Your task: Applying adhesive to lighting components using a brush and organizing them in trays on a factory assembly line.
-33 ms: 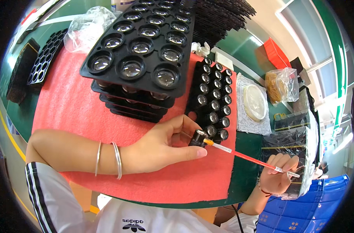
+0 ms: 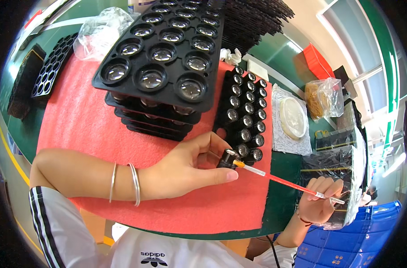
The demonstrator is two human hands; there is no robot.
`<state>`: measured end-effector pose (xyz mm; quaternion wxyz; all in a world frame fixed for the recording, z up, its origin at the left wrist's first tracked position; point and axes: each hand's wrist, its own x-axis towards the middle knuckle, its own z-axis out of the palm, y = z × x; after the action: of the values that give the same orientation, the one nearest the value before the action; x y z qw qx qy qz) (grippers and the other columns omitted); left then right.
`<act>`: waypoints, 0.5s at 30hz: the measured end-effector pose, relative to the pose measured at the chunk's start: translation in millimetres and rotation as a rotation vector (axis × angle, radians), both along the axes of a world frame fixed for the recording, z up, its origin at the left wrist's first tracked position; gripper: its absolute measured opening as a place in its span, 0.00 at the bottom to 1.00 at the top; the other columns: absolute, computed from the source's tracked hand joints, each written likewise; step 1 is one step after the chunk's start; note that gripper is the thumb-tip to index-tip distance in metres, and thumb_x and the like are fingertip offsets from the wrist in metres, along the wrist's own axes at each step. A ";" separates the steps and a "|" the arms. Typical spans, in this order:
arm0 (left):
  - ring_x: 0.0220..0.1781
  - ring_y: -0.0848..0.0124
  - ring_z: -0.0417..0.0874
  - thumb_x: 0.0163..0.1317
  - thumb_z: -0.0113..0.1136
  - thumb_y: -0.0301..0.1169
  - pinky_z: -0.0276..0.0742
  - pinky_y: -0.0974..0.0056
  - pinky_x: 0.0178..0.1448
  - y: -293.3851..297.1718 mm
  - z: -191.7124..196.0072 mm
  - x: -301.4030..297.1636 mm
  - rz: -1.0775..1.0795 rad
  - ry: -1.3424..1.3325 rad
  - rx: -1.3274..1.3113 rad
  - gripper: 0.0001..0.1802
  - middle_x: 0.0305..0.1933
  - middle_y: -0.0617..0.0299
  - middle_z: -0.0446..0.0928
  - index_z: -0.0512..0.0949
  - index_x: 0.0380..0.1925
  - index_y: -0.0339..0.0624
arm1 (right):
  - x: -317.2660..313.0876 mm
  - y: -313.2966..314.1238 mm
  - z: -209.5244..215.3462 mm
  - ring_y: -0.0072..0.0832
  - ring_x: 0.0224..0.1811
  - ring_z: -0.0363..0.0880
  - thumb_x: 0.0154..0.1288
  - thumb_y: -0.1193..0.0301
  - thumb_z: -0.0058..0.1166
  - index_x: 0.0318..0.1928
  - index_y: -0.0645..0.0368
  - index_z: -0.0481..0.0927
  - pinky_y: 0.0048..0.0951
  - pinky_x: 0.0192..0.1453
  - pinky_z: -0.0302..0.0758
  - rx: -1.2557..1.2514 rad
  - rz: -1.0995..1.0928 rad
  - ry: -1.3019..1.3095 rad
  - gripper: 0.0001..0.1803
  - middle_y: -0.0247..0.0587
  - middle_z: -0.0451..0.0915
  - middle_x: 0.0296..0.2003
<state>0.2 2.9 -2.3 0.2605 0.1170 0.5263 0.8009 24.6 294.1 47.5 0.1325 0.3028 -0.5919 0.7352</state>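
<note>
My left hand (image 2: 190,167) is closed around a small black lens barrel (image 2: 227,159) with a shiny glass top. In my right hand (image 2: 321,196) is a thin red stick (image 2: 288,182) with whitish sleeves and an orange tip, pinched near its far right end. The orange tip meets the barrel's upper edge, though whether it touches the glass is too small to tell. Just beyond my left fingers stands a black tray (image 2: 221,107) with rows of similar lens barrels (image 2: 244,135).
A tall stack of black trays (image 2: 173,73) bearing round lenses rises behind my left hand. Pink foam (image 2: 78,116) covers the green table. To the right lie a white round dish (image 2: 292,117), a bag of yellowish bands (image 2: 323,98) and film-wrapped black trays (image 2: 328,161).
</note>
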 end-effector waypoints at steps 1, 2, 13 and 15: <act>0.46 0.78 0.69 0.54 0.63 0.26 0.67 0.70 0.53 -0.2 0.2 0.2 0.003 -0.005 0.001 0.20 0.40 0.66 0.67 0.65 0.44 0.40 | -0.7 1.4 -1.2 0.26 0.19 0.64 0.57 0.73 0.49 0.29 0.60 0.63 0.24 0.24 0.61 0.002 -0.005 0.013 0.08 0.42 0.68 0.19; 0.45 0.78 0.69 0.54 0.63 0.26 0.67 0.70 0.53 -0.4 0.3 0.5 0.005 -0.010 0.001 0.20 0.40 0.67 0.67 0.65 0.44 0.40 | -1.1 2.1 -2.0 0.27 0.19 0.67 0.57 0.73 0.49 0.30 0.61 0.65 0.25 0.23 0.64 0.005 -0.011 0.026 0.08 0.44 0.70 0.20; 0.46 0.77 0.70 0.56 0.62 0.29 0.68 0.70 0.53 -1.0 0.4 -0.5 0.012 -0.010 0.027 0.19 0.42 0.65 0.69 0.65 0.44 0.40 | -2.5 0.2 -3.1 0.27 0.18 0.67 0.57 0.70 0.49 0.30 0.61 0.64 0.25 0.22 0.63 0.120 -0.125 0.104 0.09 0.43 0.71 0.18; 0.46 0.76 0.71 0.57 0.60 0.29 0.69 0.69 0.52 -0.8 0.2 -0.4 0.006 -0.023 0.039 0.19 0.43 0.64 0.70 0.65 0.46 0.39 | -2.1 0.5 -2.8 0.26 0.18 0.65 0.57 0.71 0.49 0.29 0.60 0.64 0.24 0.23 0.61 0.121 -0.120 0.090 0.09 0.42 0.70 0.18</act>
<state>-0.2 2.1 -2.0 0.2619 0.1114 0.5079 0.8130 22.4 294.5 44.7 0.1842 0.3070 -0.6456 0.6746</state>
